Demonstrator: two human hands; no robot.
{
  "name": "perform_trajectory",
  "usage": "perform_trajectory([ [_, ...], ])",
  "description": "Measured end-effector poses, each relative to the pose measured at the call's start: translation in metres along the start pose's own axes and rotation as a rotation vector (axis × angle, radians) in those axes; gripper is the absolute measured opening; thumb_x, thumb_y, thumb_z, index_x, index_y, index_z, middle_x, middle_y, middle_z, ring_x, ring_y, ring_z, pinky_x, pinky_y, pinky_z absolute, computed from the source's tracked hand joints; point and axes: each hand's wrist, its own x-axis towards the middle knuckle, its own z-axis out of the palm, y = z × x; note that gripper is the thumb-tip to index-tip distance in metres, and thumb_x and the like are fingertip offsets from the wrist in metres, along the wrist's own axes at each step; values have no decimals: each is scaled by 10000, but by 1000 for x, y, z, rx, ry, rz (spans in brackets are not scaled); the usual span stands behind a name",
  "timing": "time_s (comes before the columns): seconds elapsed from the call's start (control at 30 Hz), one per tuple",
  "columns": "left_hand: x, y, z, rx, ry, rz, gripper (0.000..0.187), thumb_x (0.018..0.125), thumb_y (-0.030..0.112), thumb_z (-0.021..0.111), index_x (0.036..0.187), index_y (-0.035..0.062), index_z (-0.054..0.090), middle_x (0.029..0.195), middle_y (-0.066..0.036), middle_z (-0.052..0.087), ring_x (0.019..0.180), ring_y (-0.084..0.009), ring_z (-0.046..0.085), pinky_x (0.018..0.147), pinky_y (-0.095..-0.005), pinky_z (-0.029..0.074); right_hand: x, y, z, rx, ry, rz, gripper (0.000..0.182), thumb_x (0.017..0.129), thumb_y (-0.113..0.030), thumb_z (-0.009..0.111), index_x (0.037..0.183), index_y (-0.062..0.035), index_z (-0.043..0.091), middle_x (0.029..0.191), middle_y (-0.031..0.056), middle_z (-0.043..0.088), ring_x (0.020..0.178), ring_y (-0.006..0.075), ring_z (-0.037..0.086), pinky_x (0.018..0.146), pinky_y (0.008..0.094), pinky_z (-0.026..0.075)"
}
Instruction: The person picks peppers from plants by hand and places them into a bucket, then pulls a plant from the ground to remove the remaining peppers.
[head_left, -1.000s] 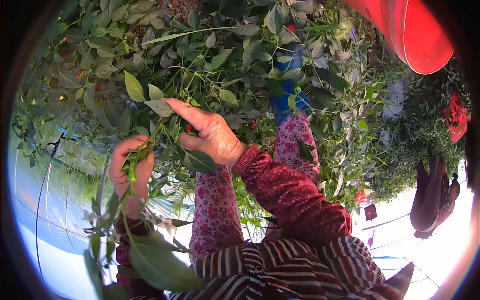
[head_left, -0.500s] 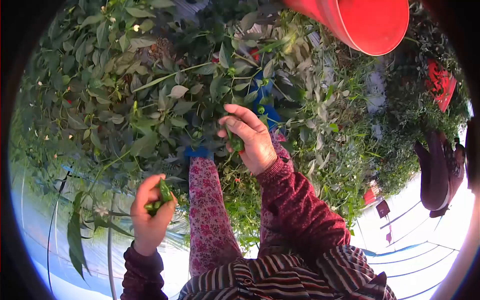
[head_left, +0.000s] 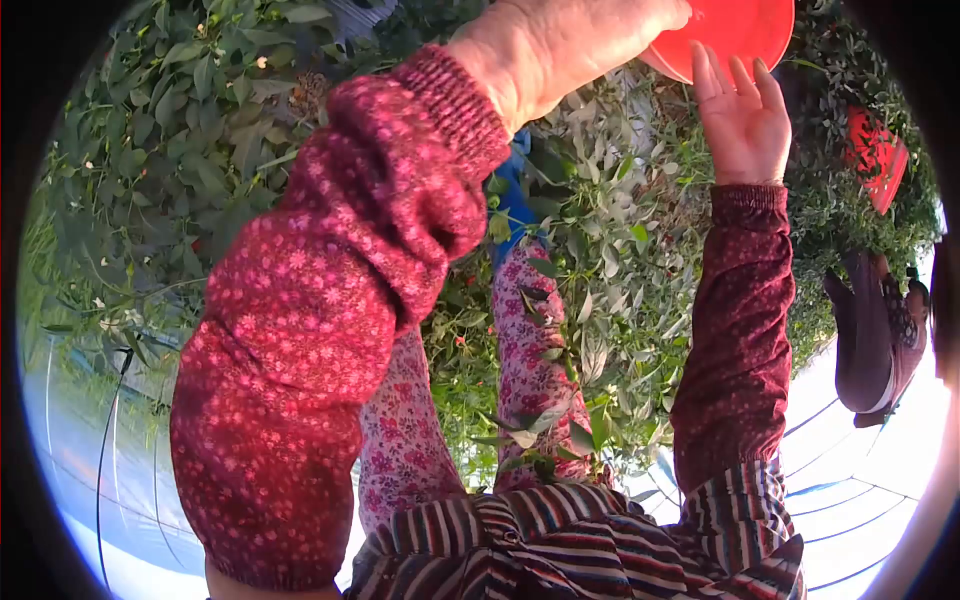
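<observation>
My right hand (head_left: 745,125) is open at the red bucket (head_left: 750,22), palm showing and fingers stretched toward the bucket's rim. Nothing lies in its palm. My left hand (head_left: 565,50) reaches across to the bucket from the left, one digit lying over the rim. The rest of its fingers are hidden or cut off at the top edge, so any peppers in it do not show. Below both hands grow leafy pepper plants (head_left: 620,170).
Dense pepper plants (head_left: 160,170) fill the left side. My legs in flowered trousers (head_left: 525,300) stand among the leaves. Further right are another red object (head_left: 877,160) and what looks like a person in dark clothing (head_left: 865,340).
Both hands have moved up and right to the bucket. The green peppers seen in them before no longer show. My right hand has opened, and my left arm now crosses the view.
</observation>
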Motion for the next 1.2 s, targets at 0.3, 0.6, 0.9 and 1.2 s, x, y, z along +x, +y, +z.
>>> perform_trajectory([
  [0.3, -177, -273, -85, 1027, -899, -780, 290, 799, 103, 524, 1019, -28, 660, 1007, -159, 672, 948, -290, 634, 847, -365, 485, -74, 204, -3, -1091, -814, 495, 178, 888, -136, 537, 983, -35, 648, 917, 84, 675, 871, 233, 647, 795, 351, 504],
  [0.6, -157, -340, -182, 1255, -531, -520, 329, 850, 146, 481, 1112, -17, 597, 1065, -172, 628, 964, -282, 606, 828, -369, 482, -94, 301, -117, -1958, -1336, 689, 539, 814, -94, 484, 1349, -153, 452, 1249, 181, 552, 1120, 331, 551, 941, 423, 440],
  [0.9, -88, -272, -211, 1205, -222, -402, 320, 888, 185, 451, 1111, -4, 580, 1033, -168, 620, 908, -276, 605, 792, -369, 486, -5, 340, -147, -2425, -1552, -360, 349, 842, -126, 481, 1185, -74, 517, 1041, 164, 626, 964, 342, 591, 817, 440, 472],
  [1.2, -99, -280, -189, 1053, -146, -292, 317, 925, 223, 422, 1109, 8, 564, 1001, -163, 613, 852, -269, 603, 756, -369, 489, -34, 412, -108, -2270, -1077, 777, 394, 890, -209, 460, 1259, -73, 473, 1200, 141, 566, 1120, 304, 515, 961, 376, 389],
])
